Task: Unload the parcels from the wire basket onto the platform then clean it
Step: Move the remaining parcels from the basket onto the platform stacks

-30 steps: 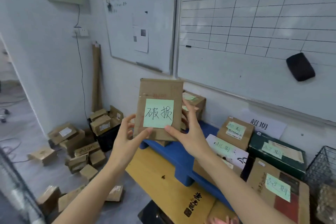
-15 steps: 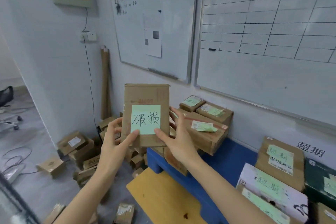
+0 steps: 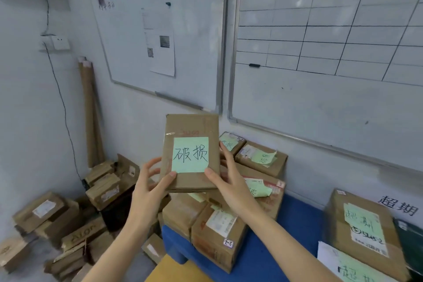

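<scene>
Thumb-and-finger grip from left hand (image 3: 146, 190) and right hand (image 3: 231, 188) pinches flat brown cardboard parcel (image 3: 190, 126) upright, blue platform (image 3: 295, 213) lying below, rightward.

We note the parcel (image 3: 190, 126): brown cardboard, faint red print near its top. Its sticky note (image 3: 190, 154) is pale green with black handwritten characters. The platform (image 3: 295, 220) is saturated blue. On it, the stacked boxes (image 3: 261, 160) are brown, with pale green notes too. The right whiteboard (image 3: 332, 103) is white, ruled in a black grid; the left whiteboard (image 3: 183, 30) is plain white, grey-framed. The floor boxes (image 3: 45, 210) are duller brown, some with white labels. We log a yellow surface (image 3: 164, 272) at the bottom edge.
</scene>
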Motion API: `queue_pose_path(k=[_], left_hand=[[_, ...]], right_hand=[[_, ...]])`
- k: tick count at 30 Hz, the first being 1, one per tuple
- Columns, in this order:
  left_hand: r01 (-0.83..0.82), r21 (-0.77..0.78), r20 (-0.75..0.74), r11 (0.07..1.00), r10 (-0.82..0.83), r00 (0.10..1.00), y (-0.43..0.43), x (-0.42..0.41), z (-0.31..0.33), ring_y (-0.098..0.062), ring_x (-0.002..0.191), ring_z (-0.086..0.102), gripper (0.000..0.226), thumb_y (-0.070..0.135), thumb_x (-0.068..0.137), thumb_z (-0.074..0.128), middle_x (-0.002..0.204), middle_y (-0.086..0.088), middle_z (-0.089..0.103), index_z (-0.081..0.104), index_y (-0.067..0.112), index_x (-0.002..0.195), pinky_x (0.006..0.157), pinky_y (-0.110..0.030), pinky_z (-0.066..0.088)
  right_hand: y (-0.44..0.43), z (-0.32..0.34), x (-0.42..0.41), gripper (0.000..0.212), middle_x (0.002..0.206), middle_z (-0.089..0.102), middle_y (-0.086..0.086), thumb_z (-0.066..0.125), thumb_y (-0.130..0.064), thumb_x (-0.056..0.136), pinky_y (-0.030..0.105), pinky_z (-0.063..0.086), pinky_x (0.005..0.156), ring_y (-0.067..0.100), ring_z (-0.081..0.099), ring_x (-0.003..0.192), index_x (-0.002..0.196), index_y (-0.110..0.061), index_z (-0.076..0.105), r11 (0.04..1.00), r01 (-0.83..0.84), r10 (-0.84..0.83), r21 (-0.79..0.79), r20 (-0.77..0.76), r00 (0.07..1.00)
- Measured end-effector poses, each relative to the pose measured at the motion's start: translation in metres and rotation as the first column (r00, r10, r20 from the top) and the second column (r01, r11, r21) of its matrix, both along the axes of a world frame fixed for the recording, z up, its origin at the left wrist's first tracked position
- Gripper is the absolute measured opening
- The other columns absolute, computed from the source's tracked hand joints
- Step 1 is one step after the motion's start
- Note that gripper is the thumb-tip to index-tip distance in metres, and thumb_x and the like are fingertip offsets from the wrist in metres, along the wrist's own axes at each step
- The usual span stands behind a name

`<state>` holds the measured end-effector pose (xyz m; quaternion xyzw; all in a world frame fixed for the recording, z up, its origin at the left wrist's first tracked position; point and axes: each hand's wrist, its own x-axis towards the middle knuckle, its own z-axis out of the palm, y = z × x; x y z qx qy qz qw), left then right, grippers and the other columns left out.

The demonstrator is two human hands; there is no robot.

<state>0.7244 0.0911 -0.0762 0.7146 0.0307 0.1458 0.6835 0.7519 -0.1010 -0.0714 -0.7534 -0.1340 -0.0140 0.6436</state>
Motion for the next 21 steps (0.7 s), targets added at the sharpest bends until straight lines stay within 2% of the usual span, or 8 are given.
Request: queue_pose_path(k=[2, 5, 8, 11, 15, 18, 19, 21], left_hand=[[0.049, 0.026, 0.010, 0.998, -0.049, 0.999, -0.004, 0.027, -0.002, -0.005, 0.095, 0.065, 0.037, 0.034, 0.089, 0.066, 0.121, 0.010, 0.059, 0.051, 0.041, 0.123, 0.076, -0.026, 0.050], [0.139, 0.069, -0.011, 0.988, -0.139, 0.990, -0.012, 0.065, -0.006, -0.001, 0.093, 0.063, 0.037, 0.031, 0.093, 0.063, 0.121, 0.012, 0.057, 0.050, 0.034, 0.128, 0.071, -0.017, 0.045], [0.275, 0.107, -0.024, 0.955, -0.274, 0.961, -0.019, 0.101, -0.003, 0.001, 0.094, 0.061, 0.040, 0.038, 0.090, 0.069, 0.121, 0.013, 0.058, 0.051, 0.033, 0.125, 0.065, -0.011, 0.045], [0.386, 0.115, -0.031, 0.915, -0.385, 0.922, -0.018, 0.139, -0.001, 0.010, 0.089, 0.061, 0.042, 0.042, 0.082, 0.070, 0.119, 0.011, 0.061, 0.054, 0.033, 0.120, 0.064, -0.008, 0.047], [0.472, 0.187, -0.048, 0.862, -0.471, 0.881, -0.010, 0.183, -0.002, 0.015, 0.088, 0.060, 0.037, 0.042, 0.087, 0.069, 0.117, 0.012, 0.063, 0.055, 0.032, 0.120, 0.065, -0.004, 0.044], [0.521, 0.212, -0.064, 0.826, -0.521, 0.851, -0.006, 0.211, -0.002, 0.014, 0.082, 0.061, 0.028, 0.029, 0.094, 0.063, 0.116, 0.012, 0.062, 0.056, 0.030, 0.121, 0.064, -0.002, 0.043], [0.535, 0.218, -0.066, 0.817, -0.534, 0.843, -0.005, 0.219, -0.003, 0.012, 0.083, 0.062, 0.029, 0.025, 0.094, 0.063, 0.116, 0.011, 0.062, 0.056, 0.029, 0.122, 0.065, -0.004, 0.045], [0.556, 0.241, -0.069, 0.795, -0.557, 0.827, -0.001, 0.233, -0.007, 0.005, 0.094, 0.063, 0.033, 0.025, 0.094, 0.064, 0.121, 0.011, 0.062, 0.055, 0.030, 0.125, 0.068, -0.010, 0.048]], right_hand=[[-0.008, -0.002, 0.013, 0.070, 0.149, 0.040, -0.025, 0.065, -0.044, 0.092, 0.027, 0.042, 0.107, 0.003, 0.043, 0.135, 0.141, -0.064, 0.019, 0.998, 0.050, -0.049, 0.028, -0.029, 0.998], [-0.019, -0.007, 0.034, 0.073, 0.146, 0.033, -0.031, 0.064, -0.043, 0.092, 0.028, 0.037, 0.109, -0.001, 0.036, 0.136, 0.145, -0.058, 0.016, 0.987, 0.162, -0.161, 0.022, -0.053, 0.986], [-0.025, -0.009, 0.056, 0.074, 0.141, 0.039, -0.027, 0.064, -0.041, 0.092, 0.019, 0.041, 0.093, 0.002, 0.043, 0.128, 0.147, -0.055, 0.017, 0.961, 0.276, -0.272, 0.025, -0.104, 0.957], [-0.025, -0.010, 0.076, 0.064, 0.121, 0.050, -0.029, 0.065, -0.035, 0.093, 0.017, 0.043, 0.082, -0.004, 0.052, 0.113, 0.135, -0.058, 0.022, 0.922, 0.381, -0.366, 0.066, -0.168, 0.915], [-0.018, -0.014, 0.105, 0.062, 0.127, 0.060, -0.012, 0.068, -0.039, 0.090, 0.025, 0.045, 0.082, 0.004, 0.058, 0.112, 0.134, -0.057, 0.028, 0.852, 0.516, -0.479, 0.088, -0.266, 0.836], [-0.011, -0.015, 0.124, 0.060, 0.115, 0.059, -0.014, 0.067, -0.036, 0.091, 0.027, 0.043, 0.075, 0.000, 0.056, 0.098, 0.136, -0.050, 0.031, 0.800, 0.586, -0.520, 0.127, -0.339, 0.784], [-0.009, -0.014, 0.129, 0.060, 0.113, 0.057, -0.015, 0.067, -0.035, 0.092, 0.029, 0.044, 0.078, 0.000, 0.053, 0.094, 0.139, -0.047, 0.031, 0.781, 0.611, -0.535, 0.134, -0.361, 0.764], [-0.007, -0.016, 0.139, 0.066, 0.130, 0.053, -0.007, 0.068, -0.036, 0.090, 0.037, 0.042, 0.094, 0.008, 0.051, 0.103, 0.145, -0.040, 0.031, 0.750, 0.650, -0.565, 0.123, -0.391, 0.726]])
